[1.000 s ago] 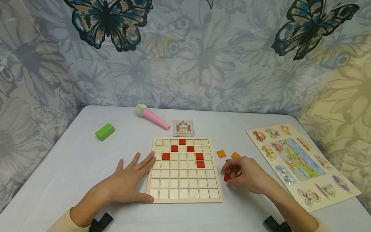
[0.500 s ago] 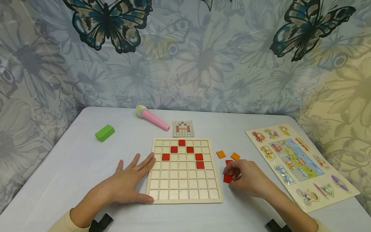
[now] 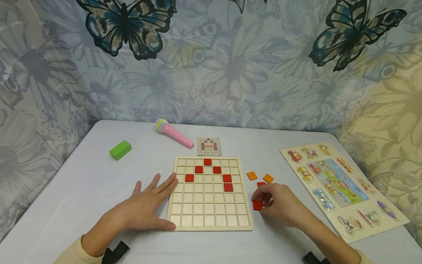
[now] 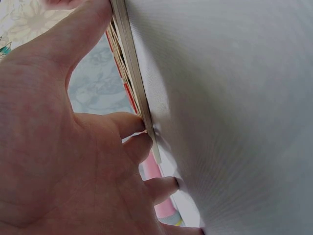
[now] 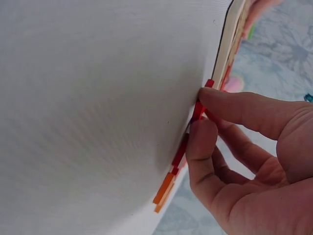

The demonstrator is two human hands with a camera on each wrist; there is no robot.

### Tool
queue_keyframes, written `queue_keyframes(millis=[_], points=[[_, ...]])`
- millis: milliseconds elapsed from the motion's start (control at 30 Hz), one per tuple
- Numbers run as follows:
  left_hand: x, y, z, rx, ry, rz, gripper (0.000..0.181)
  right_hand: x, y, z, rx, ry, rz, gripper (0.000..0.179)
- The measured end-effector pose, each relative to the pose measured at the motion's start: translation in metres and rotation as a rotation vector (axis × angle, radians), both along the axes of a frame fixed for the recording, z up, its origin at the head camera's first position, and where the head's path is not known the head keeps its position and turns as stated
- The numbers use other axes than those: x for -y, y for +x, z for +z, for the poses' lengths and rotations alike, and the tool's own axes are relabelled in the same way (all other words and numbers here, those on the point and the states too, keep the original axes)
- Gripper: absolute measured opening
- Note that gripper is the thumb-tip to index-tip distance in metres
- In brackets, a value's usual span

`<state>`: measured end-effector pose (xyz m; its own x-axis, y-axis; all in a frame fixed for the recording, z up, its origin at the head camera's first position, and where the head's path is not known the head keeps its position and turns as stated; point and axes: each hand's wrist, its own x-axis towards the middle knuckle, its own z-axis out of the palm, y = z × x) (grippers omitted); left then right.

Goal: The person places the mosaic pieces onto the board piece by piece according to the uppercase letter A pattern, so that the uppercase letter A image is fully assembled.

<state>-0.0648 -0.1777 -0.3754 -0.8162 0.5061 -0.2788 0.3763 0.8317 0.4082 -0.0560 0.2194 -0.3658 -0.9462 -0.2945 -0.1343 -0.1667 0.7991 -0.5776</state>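
A square wooden grid board [image 3: 209, 209] lies mid-table, with several red tiles set in its upper cells in a peaked shape. My left hand [image 3: 146, 207] rests spread beside it, index fingertip and thumb at the board's left edge. To the right of the board, my right hand [image 3: 280, 205] pinches a red tile [image 3: 257, 205] between thumb and fingers, low over the cloth. The right wrist view shows the red tile [image 5: 198, 108] between the fingertips. Another red tile [image 3: 261, 184] lies partly hidden behind the right hand, near two orange tiles [image 3: 252, 175].
A small pattern card [image 3: 209, 146] lies behind the board, next to a pink toy microphone [image 3: 176, 135]. A green block [image 3: 120, 150] sits at the left. On the right lies a wooden picture puzzle [image 3: 343, 190]. A patterned curtain [image 3: 230, 73] rises behind the table.
The right hand has shifted slightly and now pinches a red tile that lay largely under its fingers a second ago. The left hand stays still at the board's edge.
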Motion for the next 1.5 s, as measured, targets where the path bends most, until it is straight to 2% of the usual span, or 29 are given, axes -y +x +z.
queue_keyframes(millis=[267,400,867,1233,1500], points=[[0.001,-0.001,0.000,-0.003,-0.013,-0.003,0.124,0.003,-0.004,0.007,-0.036,0.016,0.009,0.034],[0.001,-0.002,0.000,-0.008,-0.023,-0.002,0.124,0.007,-0.011,0.012,-0.054,0.004,0.030,0.029],[-0.001,0.000,0.001,-0.009,-0.025,0.008,0.124,0.040,-0.039,0.019,0.010,-0.122,0.106,0.021],[-0.001,-0.001,0.002,-0.009,-0.035,-0.023,0.127,0.073,-0.049,0.018,0.088,-0.164,0.081,0.032],[0.000,0.000,0.004,0.009,-0.037,-0.022,0.126,0.094,-0.055,0.017,0.104,-0.167,0.096,0.031]])
